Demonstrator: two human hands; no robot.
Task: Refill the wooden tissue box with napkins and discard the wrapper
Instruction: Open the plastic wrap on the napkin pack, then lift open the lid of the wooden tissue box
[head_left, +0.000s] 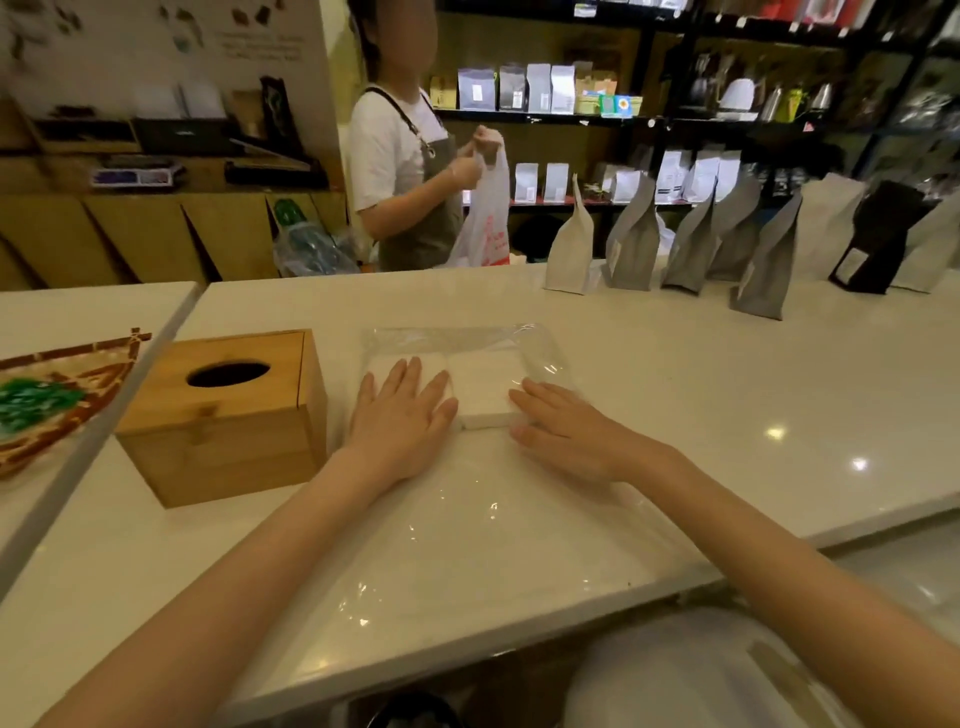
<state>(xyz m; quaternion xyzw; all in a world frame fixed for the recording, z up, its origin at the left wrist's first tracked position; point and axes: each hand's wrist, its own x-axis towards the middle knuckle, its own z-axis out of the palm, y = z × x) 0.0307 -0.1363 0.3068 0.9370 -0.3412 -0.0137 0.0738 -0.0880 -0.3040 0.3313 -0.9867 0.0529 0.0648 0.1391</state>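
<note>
A wooden tissue box (228, 415) with an oval hole in its closed lid stands on the white counter, left of my hands. A clear plastic wrapper (467, 519) lies flat in front of me, with two stacks of white napkins (485, 387) inside its far end. My left hand (400, 415) rests flat, fingers spread, on the left napkin stack. My right hand (566, 431) lies flat on the wrapper at the right edge of the right stack. Neither hand grips anything.
Several grey paper pouches (691, 244) and a black one (878, 244) stand along the counter's far right. A woven tray (57, 395) sits on the adjoining counter at left. A person in an apron (410, 171) handles a plastic bag behind the counter.
</note>
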